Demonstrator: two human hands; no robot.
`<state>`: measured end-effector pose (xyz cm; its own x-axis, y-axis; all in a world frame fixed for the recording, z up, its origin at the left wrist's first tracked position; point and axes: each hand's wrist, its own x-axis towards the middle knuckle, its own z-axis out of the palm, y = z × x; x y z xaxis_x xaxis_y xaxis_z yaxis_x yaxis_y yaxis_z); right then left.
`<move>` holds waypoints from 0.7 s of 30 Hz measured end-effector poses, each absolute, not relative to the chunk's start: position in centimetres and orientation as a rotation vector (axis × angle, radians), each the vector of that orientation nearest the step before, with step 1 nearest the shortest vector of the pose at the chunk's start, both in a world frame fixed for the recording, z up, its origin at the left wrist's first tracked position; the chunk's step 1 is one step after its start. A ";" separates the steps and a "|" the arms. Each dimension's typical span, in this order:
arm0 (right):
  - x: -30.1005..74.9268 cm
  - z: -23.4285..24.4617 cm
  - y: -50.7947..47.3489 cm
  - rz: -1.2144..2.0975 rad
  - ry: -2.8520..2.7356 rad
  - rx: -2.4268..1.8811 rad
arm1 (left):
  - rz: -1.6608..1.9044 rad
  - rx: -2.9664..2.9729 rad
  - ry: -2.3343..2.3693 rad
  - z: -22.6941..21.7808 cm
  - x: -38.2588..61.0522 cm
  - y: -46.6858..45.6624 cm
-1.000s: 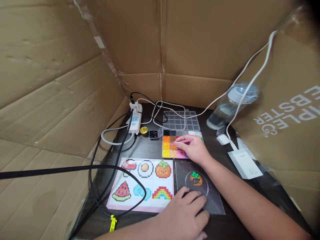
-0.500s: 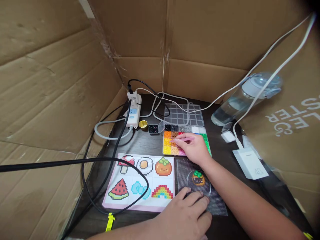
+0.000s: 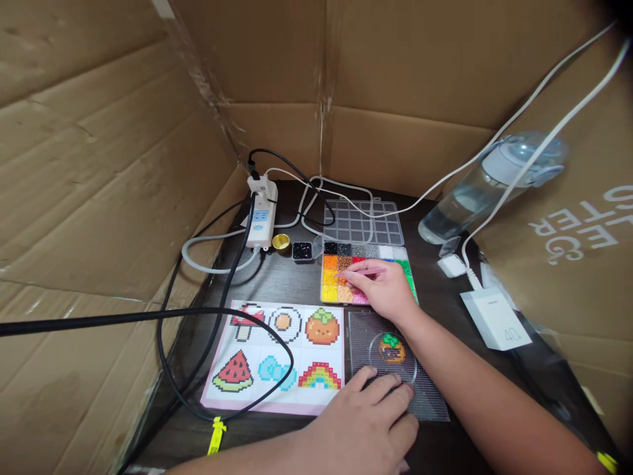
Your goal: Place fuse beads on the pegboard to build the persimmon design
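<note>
Pink tweezers (image 3: 364, 272) are pinched in my right hand (image 3: 388, 287), their tip over the orange and yellow cells of a bead box (image 3: 330, 294). Whether a bead sits in the tip is too small to tell. My left hand (image 3: 373, 412) lies with fingers spread on the near left part of a clear pegboard (image 3: 430, 396). On that board, inside a white ring, stands a partly filled persimmon of beads (image 3: 392, 348), with green leaves and an orange outline. Left of the board lies a pattern sheet (image 3: 252, 389) with several pixel pictures, a persimmon among them.
Behind the bead box lies its open lid (image 3: 363, 222). A gold cup (image 3: 281, 243) and a small box of black beads (image 3: 302, 251) stand left of it. Black cable (image 3: 217, 310) loops over the sheet. A power strip (image 3: 261, 221), water bottle (image 3: 475, 188) and white charger (image 3: 496, 318) are around.
The view has shifted slightly, so everything sits a little higher in the picture. My right hand keeps the tweezers over the box, the tip slightly farther left. My left hand stays on the board.
</note>
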<state>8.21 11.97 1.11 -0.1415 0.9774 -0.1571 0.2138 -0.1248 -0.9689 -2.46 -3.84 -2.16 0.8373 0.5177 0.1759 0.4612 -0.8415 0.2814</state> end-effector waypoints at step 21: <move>8.3 0.7 12.1 1.286 -1.480 -1.391 | 0.325 2.755 0.758 -1.2 -2.6 -3.8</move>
